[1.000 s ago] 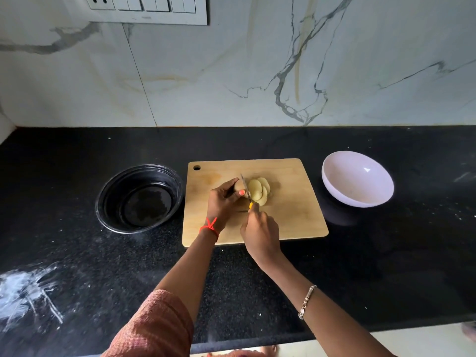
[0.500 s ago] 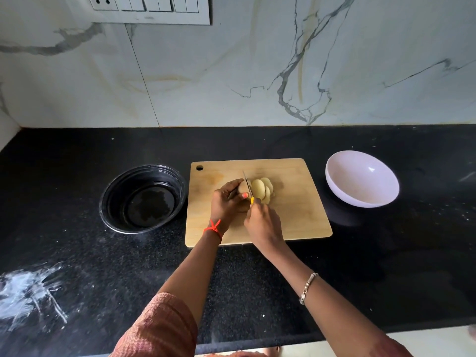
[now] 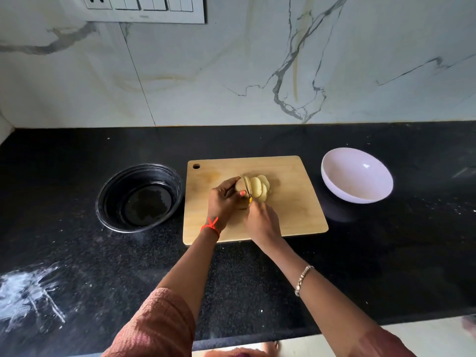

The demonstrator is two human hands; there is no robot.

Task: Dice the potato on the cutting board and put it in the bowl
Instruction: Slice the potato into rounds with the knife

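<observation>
Pale yellow potato slices (image 3: 257, 186), tan cutting board (image 3: 291, 202), white bowl (image 3: 356, 181), speckled black counter (image 3: 257, 274).

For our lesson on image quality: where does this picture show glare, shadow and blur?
Head view: small glare spot inside the pale round bowl; head view: its dark shadow lies on the black speckled countertop; head view: bottom right corner looks blurred.

The pale potato (image 3: 240, 187) is lying part-sliced under the left hand (image 3: 222, 204) on the wooden cutting board (image 3: 291, 202), the knife (image 3: 248, 189) cutting into it and the slices (image 3: 258, 188) leaning just right. The white bowl (image 3: 356, 176) is sitting farther right.
</observation>
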